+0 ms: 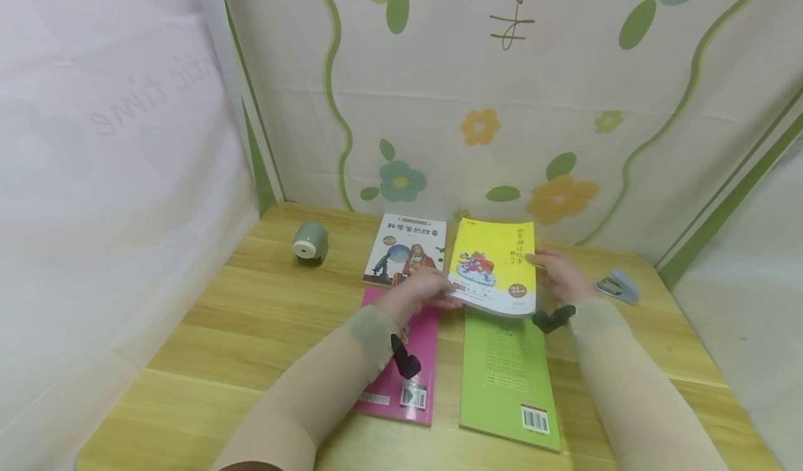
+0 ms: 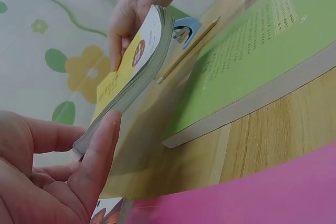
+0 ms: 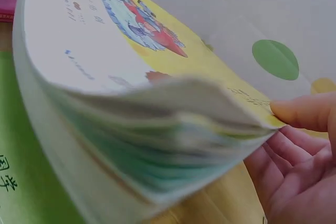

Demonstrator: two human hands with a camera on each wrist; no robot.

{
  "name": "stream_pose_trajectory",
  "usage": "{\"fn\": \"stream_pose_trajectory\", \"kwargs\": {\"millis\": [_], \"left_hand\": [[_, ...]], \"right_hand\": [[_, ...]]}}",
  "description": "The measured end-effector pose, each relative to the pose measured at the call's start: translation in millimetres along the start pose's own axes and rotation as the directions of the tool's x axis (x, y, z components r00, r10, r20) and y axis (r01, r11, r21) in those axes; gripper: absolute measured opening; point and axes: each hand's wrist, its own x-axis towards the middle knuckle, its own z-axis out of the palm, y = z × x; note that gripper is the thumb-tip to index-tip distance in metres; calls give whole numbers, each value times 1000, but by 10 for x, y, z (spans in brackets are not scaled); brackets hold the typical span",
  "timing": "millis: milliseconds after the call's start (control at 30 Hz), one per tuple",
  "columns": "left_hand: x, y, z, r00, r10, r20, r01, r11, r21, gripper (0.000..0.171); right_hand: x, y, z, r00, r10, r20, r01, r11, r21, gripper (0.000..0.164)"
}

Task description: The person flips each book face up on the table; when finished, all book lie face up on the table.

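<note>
Both hands hold a yellow paperback book (image 1: 492, 258) with an illustrated cover above the table. My left hand (image 1: 422, 293) pinches its lower left corner between thumb and fingers. At its right edge, my right hand (image 1: 561, 276) grips with the thumb on the cover and fingers underneath; in the right wrist view the pages (image 3: 173, 150) fan slightly apart. A green book (image 1: 509, 380) lies below the yellow one, its back cover with a barcode facing up. Under my left forearm is a pink book (image 1: 426, 349), partly hidden. A white-covered book (image 1: 408, 244) lies beyond it, left of the yellow book.
A grey-green pencil sharpener (image 1: 310, 241) stands at the back left of the wooden table (image 1: 251, 331). On the right side is a light blue stapler (image 1: 617, 287). A pencil (image 2: 189, 50) lies beside the green book in the left wrist view. Patterned curtains (image 1: 426, 95) surround the table.
</note>
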Motion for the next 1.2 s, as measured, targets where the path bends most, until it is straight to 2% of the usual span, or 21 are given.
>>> {"fn": "stream_pose_trajectory", "kwargs": {"millis": [200, 433, 600, 667, 800, 933, 1200], "left_hand": [[100, 23, 69, 999, -25, -45, 24, 999, -34, 24], [168, 33, 170, 991, -52, -120, 46, 997, -56, 24], [193, 24, 208, 990, -59, -125, 48, 995, -87, 26], [196, 23, 221, 989, -64, -129, 52, 994, -94, 27], [216, 15, 245, 985, -82, -154, 67, 993, -98, 34], [256, 5, 264, 980, -99, -175, 80, 990, -113, 40], [325, -29, 273, 973, -99, -207, 73, 989, -127, 36]], "right_hand": [[-22, -21, 18, 1000, -5, 19, 5, 1000, -18, 52], [-92, -100, 62, 997, 26, 78, -29, 999, 31, 54], [-110, -104, 88, 987, 83, 137, -105, 981, 163, 56], [-119, -105, 95, 985, 96, 141, -122, 975, 186, 57], [-141, -108, 110, 988, 85, 130, -105, 982, 159, 58], [-153, -97, 130, 988, 104, 116, -123, 977, 174, 60], [-106, -20, 168, 981, 143, 132, -178, 933, 313, 68]]}}
